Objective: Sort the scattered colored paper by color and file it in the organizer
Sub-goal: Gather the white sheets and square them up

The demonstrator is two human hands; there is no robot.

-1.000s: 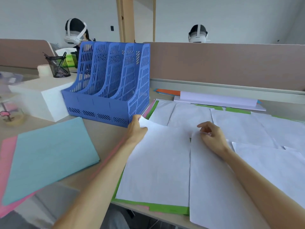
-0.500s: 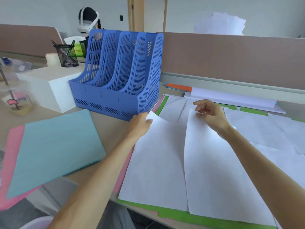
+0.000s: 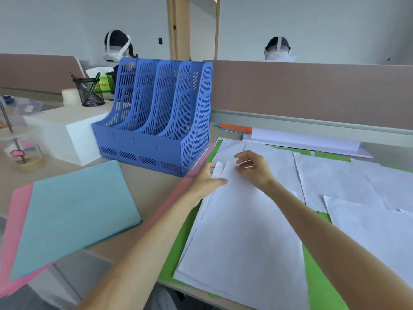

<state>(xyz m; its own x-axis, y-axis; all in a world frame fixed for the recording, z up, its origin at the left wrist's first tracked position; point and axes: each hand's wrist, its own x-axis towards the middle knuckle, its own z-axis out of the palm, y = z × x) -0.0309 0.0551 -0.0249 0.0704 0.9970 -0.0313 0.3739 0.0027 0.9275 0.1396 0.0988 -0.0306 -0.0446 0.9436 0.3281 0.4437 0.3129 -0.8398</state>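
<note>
A blue four-slot organizer (image 3: 156,121) stands at the back left of the desk, its slots showing no paper. Just right of its front corner, my left hand (image 3: 206,179) pinches the far left corner of a small stack of white sheets (image 3: 241,231). My right hand (image 3: 253,167) pinches the far edge of the top white sheet beside it. Green paper (image 3: 178,247) and pink paper (image 3: 176,193) lie under the white stack. A light blue sheet (image 3: 73,211) rests on a pink sheet (image 3: 19,211) at the left.
More white sheets (image 3: 335,177) lie over green ones across the right of the desk. A folded white stack (image 3: 301,142) and orange paper (image 3: 234,128) sit by the partition. A white box (image 3: 67,130), a mesh pen cup (image 3: 89,91) and a plastic cup (image 3: 22,148) stand left of the organizer.
My right hand has drawn its white sheet leftward onto the sheet under my left hand, so the two now lie stacked. Both hands have come close together at the far edge.
</note>
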